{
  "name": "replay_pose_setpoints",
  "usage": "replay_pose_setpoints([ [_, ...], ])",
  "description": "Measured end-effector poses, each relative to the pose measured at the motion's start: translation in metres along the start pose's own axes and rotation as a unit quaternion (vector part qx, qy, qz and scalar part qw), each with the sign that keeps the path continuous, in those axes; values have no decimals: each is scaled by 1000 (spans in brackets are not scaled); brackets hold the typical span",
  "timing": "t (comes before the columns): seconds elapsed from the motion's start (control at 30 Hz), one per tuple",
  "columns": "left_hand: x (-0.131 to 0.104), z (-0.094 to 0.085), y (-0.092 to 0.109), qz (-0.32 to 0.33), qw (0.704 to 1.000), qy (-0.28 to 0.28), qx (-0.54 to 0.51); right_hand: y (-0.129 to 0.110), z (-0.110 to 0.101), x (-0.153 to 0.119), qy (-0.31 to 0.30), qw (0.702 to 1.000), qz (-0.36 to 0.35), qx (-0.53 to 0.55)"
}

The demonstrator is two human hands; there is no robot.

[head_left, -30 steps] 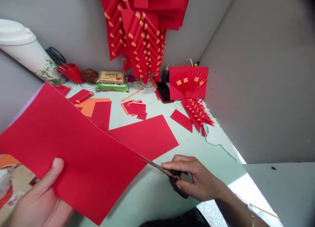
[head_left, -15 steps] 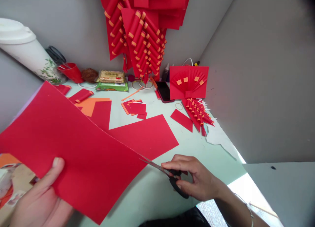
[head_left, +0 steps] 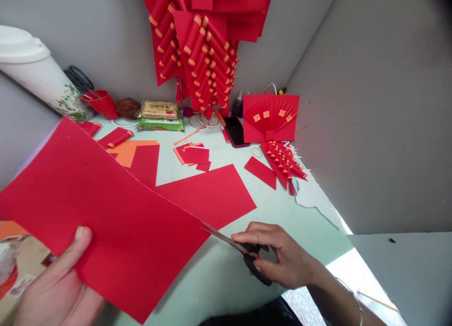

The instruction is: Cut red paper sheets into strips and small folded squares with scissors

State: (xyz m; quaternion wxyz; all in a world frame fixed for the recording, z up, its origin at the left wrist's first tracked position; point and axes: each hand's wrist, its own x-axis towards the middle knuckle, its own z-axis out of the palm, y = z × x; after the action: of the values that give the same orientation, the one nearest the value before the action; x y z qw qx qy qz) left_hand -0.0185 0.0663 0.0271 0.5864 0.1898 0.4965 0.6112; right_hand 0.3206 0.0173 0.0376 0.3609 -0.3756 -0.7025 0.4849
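Observation:
A large sheet of red paper (head_left: 116, 203) is gripped in my left hand (head_left: 60, 283), thumb on top and the fingers mostly hidden beneath. The sheet is raised and bends slightly. In my right hand (head_left: 275, 255) is a pair of scissors (head_left: 252, 262) with black handles, my fingers through the loops. Its blades point left, slightly parted, with their tips at the right edge of the sheet. Another red paper piece (head_left: 215, 191) lies flat on the pale green table (head_left: 219, 279), partly behind the raised sheet.
Red and orange paper firecracker decorations (head_left: 205, 67) hang on the grey wall. Along the back stand a white lidded cup (head_left: 38, 71), a red cup (head_left: 102, 104), wrapped snacks (head_left: 160, 116), a phone (head_left: 236, 130) and a red fan card (head_left: 271, 118). Small paper pieces (head_left: 194, 154) lie mid-table.
The red sheet's right end has shifted very slightly left against the scissors' tips. Both hands otherwise keep their places and grips.

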Motion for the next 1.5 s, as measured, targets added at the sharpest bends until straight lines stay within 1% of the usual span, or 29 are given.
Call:
replay_pose_setpoints([
  [0.1, 0, -2, -3, -7, 1000, 0, 0, 0, 0, 0, 6, 1000, 10, -3],
  [0.23, 5, -5, -5, 8, 1000, 22, -8, 1, 0, 1, 4, 1000, -5, 3],
  [0.33, 7, -5, -4, -10, 999, 29, -6, 1, 0, 1, 3, 1000, -10, 6],
  [0.53, 5, -3, -3, -7, 1000, 23, 0, 2, 0, 0, -4, 1000, -3, 2],
  [0.8, 2, 4, 0, -12, 999, 34, 25, 2, 0, 0, -4, 1000, 1, 4],
  [0.9, -2, 6, -2, -3, 999, 32, 30, 3, 0, 0, -2, 1000, -3, 4],
  [1.0, -2, 3, -4, -1, 999, 27, 29, 3, 0, 0, 0, 1000, -5, 3],
  [1.2, 6, -5, -4, 0, 1000, 20, 14, 2, 0, -1, -12, 1000, -3, 3],
  [1.33, 5, -5, -4, 10, 1000, 17, 19, 1, -1, 0, -11, 1000, -9, 3],
  [1.5, 4, -2, -4, -4, 999, 27, 29, 0, 0, 2, -9, 1000, -9, 4],
])
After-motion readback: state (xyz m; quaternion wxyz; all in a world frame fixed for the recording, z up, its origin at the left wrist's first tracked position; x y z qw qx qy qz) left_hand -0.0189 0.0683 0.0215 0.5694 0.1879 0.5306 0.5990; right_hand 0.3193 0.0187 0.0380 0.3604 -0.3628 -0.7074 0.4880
